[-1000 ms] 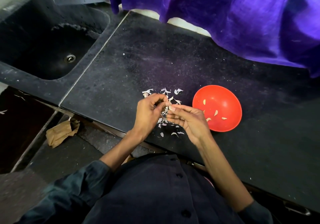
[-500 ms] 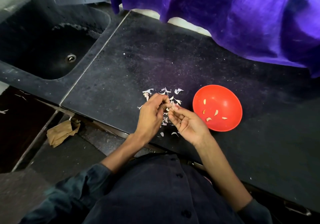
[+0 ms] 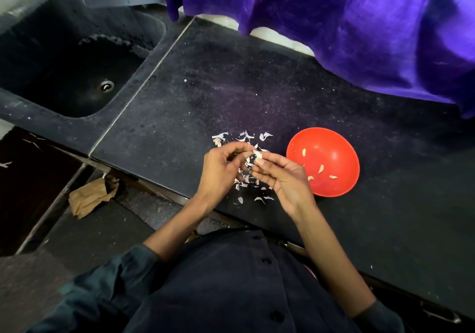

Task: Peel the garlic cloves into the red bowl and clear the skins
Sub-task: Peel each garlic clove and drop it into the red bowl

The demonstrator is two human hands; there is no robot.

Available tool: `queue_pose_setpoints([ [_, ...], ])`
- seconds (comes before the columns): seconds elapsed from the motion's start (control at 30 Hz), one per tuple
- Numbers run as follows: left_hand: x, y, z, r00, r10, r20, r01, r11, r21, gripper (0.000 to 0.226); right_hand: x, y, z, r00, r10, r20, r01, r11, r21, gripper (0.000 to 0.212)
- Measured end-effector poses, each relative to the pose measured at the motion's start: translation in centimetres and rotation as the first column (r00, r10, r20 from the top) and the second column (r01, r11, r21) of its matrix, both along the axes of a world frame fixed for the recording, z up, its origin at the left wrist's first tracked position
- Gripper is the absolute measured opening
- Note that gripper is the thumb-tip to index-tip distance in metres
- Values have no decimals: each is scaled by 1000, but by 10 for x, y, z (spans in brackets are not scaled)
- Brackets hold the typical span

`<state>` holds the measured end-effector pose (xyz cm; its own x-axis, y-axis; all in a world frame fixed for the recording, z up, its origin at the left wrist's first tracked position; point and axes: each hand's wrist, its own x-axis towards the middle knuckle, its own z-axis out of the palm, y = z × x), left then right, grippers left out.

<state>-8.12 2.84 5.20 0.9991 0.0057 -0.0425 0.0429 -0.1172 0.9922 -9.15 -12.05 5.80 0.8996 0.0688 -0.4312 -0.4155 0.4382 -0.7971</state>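
A red bowl sits on the dark counter and holds several peeled garlic cloves. Just left of it, my right hand pinches a pale garlic clove between thumb and fingertips. My left hand hovers beside it with its fingers curled toward the clove, thumb near its skin. White garlic skins lie scattered on the counter around and under both hands.
The black counter stretches away from me, with a sunken sink at the left. A purple cloth hangs along the back edge. A crumpled brown paper bag lies on the floor below the counter's front edge.
My hands have parted slightly and the right hand has turned palm-up, lifting the clove into clearer view. More skin pieces lie below the hands.
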Motion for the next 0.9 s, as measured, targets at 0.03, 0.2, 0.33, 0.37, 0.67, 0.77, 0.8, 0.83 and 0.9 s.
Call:
queue_pose_setpoints([
  [0.03, 1, 0, 1, 1000, -9, -28, 8, 999, -41, 13, 0, 0, 0, 1000, 12, 29, -11, 999, -43, 16],
  [0.2, 2, 0, 5, 991, -9, -136, -20, 977, -213, 7, -1, 3, -1, 993, 31, 112, -16, 991, -135, 16],
  [0.33, 2, 1, 4, 973, -49, -226, -21, 954, -298, 6, -2, 4, 1, 984, 44, 171, -11, 982, -187, 15],
  [0.37, 2, 1, 4, 970, -67, -235, -10, 949, -314, 6, -2, 4, 1, 983, 47, 180, -12, 981, -193, 15],
  [0.67, 3, 4, -4, 979, 18, -202, -55, 982, -181, 15, -3, 5, 1, 986, -2, 169, 36, 980, -194, 16],
  [0.77, 3, 2, -1, 986, -23, -168, -12, 979, -201, 17, -3, 5, 1, 984, 6, 180, 34, 975, -220, 17],
  [0.8, 2, 1, 0, 987, -35, -157, 2, 978, -209, 14, -3, 5, 2, 983, 8, 184, 34, 974, -224, 17],
  [0.83, 2, 0, 1, 988, -44, -148, 12, 977, -211, 12, -3, 5, 2, 982, 10, 188, 33, 973, -228, 16],
  [0.9, 2, -1, 1, 989, -44, -139, 14, 978, -209, 9, -4, 4, 2, 981, 20, 195, 27, 972, -235, 16],
])
